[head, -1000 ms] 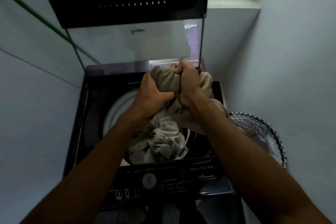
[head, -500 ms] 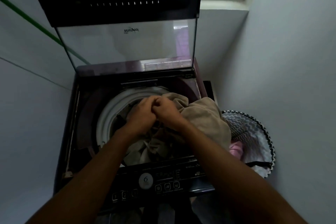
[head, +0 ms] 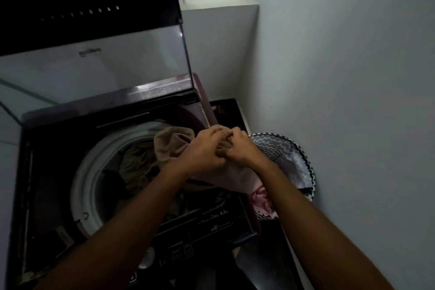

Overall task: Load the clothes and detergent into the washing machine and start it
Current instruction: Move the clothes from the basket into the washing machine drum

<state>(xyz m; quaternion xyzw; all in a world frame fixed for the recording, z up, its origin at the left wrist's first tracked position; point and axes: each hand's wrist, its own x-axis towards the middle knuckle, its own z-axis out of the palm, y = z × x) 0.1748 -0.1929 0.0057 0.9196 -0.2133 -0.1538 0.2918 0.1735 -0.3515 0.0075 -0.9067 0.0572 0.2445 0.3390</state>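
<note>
We note the washing machine (head: 47, 172) as the carrier, lid (head: 94, 66) raised behind both hands. Clothes (head: 138, 165) lie in its white-rimmed drum (head: 82, 183), left of the left hand (head: 204, 150). A beige garment (head: 174, 143) drapes the machine's right edge under both hands. Just right of the right hand (head: 240, 148), a patterned laundry basket (head: 289, 155) holds a pink item (head: 261, 198).

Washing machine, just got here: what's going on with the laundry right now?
A person is loading the top-loading washing machine, whose lid stands open. Both the left hand and the right hand grip a beige cloth bunched over the right side of the drum's rim. Other clothes already lie in the drum. A laundry basket with a zigzag lining sits to the right of the machine, something pink inside. No detergent is in sight.
</note>
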